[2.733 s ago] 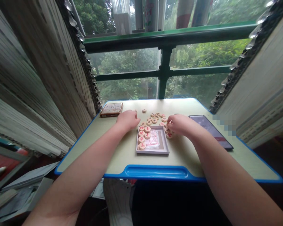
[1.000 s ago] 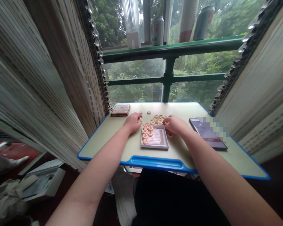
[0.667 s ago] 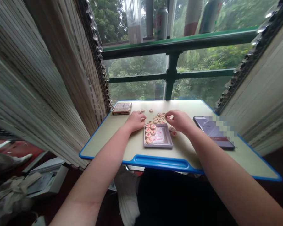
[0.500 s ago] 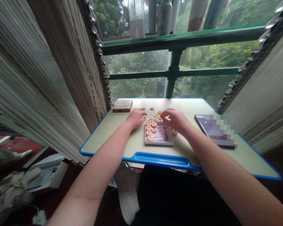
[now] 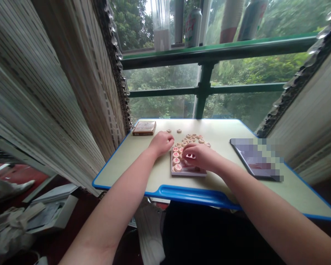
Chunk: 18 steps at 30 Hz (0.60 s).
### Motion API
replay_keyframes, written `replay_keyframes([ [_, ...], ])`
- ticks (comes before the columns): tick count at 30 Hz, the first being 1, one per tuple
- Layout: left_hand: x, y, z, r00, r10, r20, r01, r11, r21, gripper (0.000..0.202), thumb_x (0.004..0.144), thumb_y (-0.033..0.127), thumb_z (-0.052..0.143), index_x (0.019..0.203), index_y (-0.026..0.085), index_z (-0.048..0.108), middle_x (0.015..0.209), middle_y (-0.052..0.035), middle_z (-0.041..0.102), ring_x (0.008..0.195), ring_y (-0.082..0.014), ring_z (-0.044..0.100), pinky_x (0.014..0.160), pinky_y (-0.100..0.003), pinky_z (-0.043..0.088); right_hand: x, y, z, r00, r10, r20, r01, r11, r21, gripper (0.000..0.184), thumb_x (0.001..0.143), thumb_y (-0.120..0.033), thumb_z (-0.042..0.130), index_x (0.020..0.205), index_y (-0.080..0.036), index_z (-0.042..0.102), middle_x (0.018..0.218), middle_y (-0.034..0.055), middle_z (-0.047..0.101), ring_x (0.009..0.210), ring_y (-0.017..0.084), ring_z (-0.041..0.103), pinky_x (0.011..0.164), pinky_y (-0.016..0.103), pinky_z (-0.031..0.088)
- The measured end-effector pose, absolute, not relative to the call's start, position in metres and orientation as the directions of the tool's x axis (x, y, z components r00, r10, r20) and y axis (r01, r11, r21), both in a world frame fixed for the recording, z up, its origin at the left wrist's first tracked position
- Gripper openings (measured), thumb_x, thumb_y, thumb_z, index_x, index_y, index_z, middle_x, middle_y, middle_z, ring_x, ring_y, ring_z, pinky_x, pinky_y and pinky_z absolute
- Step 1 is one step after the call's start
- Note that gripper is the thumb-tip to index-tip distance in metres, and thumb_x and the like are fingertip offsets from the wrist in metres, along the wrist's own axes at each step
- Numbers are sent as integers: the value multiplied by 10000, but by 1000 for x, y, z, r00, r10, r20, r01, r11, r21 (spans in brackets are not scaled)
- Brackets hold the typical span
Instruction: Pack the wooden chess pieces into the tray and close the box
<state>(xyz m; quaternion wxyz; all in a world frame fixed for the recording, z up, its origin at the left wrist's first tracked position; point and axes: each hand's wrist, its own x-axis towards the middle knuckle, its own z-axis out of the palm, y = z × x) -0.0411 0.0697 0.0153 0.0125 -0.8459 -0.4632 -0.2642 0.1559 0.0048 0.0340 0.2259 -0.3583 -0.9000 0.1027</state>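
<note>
A shallow grey box (image 5: 182, 171) lies on the blue-rimmed table (image 5: 187, 193) and holds a column of round wooden chess pieces (image 5: 177, 159) with red characters. My right hand (image 5: 200, 157) hovers over the box with its fingers pinched on a round piece. My left hand (image 5: 162, 142) rests curled on the table just left of the box's far corner; what its fingers hold, if anything, is hidden. Several loose chess pieces (image 5: 194, 138) lie scattered beyond the box.
A brown box lid (image 5: 144, 127) lies at the table's far left. A phone (image 5: 255, 158) lies at the right. Woven blinds (image 5: 60, 84) flank both sides of a green-framed window (image 5: 204, 88); cans and cups (image 5: 193, 22) stand on its ledge. Papers (image 5: 44, 217) clutter the floor at left.
My right hand has moved from the loose pieces at the box's far right corner to over the box, carrying a piece. My left hand has stayed put. The camera has shifted slightly.
</note>
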Motion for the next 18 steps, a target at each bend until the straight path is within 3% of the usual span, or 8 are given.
replay_keyframes([
  [18, -39, 64, 21, 442, 786, 431, 792, -568, 224, 242, 803, 229, 470, 776, 165, 701, 835, -69, 679, 868, -203, 578, 844, -332, 457, 157, 6, 35, -576, 767, 283, 694, 641, -328, 74, 771, -187, 614, 783, -184, 687, 805, 43, 632, 675, 132, 562, 631, 234, 406],
])
